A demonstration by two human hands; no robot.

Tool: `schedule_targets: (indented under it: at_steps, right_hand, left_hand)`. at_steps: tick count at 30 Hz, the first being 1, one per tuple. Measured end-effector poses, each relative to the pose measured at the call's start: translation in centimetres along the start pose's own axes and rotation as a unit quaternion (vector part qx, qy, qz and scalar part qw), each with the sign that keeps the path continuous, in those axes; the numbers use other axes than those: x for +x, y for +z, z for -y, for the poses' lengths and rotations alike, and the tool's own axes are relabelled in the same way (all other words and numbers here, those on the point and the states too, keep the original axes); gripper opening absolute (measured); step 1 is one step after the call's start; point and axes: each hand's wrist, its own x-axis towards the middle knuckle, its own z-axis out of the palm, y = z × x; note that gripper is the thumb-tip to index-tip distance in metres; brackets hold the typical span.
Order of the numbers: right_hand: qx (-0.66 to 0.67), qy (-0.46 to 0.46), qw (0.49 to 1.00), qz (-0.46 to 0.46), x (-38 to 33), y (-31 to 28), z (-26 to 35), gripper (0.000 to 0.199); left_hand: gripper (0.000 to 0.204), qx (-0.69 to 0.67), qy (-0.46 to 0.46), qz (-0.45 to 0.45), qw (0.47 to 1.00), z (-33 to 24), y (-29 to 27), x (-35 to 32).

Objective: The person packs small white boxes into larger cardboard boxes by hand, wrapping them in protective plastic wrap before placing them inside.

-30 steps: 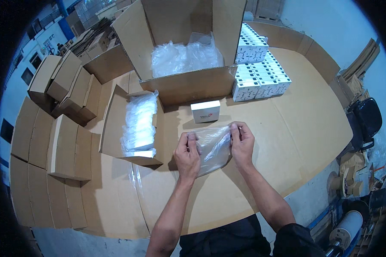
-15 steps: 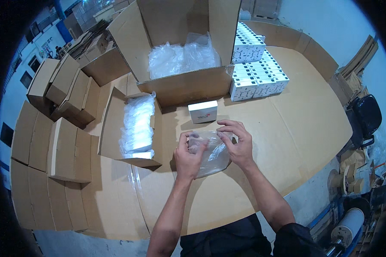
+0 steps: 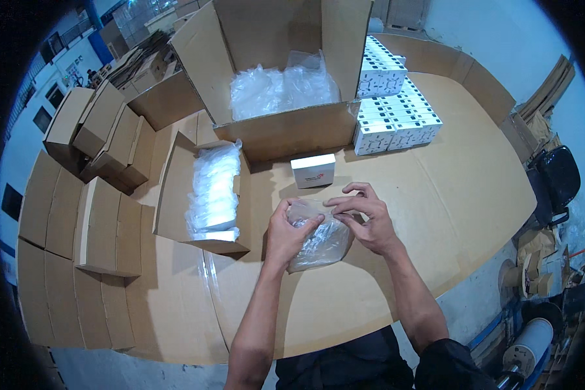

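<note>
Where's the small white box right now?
The small white box sits mid-table in the head view, in front of the big open carton, just beyond both hands.

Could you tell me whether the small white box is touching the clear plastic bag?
Apart. The head view shows bare cardboard tabletop between the small white box and the clear plastic bag.

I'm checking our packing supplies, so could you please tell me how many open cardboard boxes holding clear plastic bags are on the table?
2. The large open box stands at the table's far side, and the smaller open box lies left of the left hand. Others may be hidden.
</note>
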Motion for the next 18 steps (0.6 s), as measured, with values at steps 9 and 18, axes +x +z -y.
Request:
schedule_targets:
  at_steps: [9, 18]
  right_hand:
    - [-0.307, -0.044, 0.945, 0.103, 2.0, -0.7, 3.7, 0.016]
    - [-0.136, 0.069, 0.97, 0.189, 4.5, 0.3, 4.7, 0.012]
  left_hand:
    - [0.05, 0.017, 0.056, 0.008, 0.998, 0.0, 0.6, -1.1]
    - [0.065, 0.089, 0.101, 0.006, 0.991, -2.2, 0.1, -1.9]
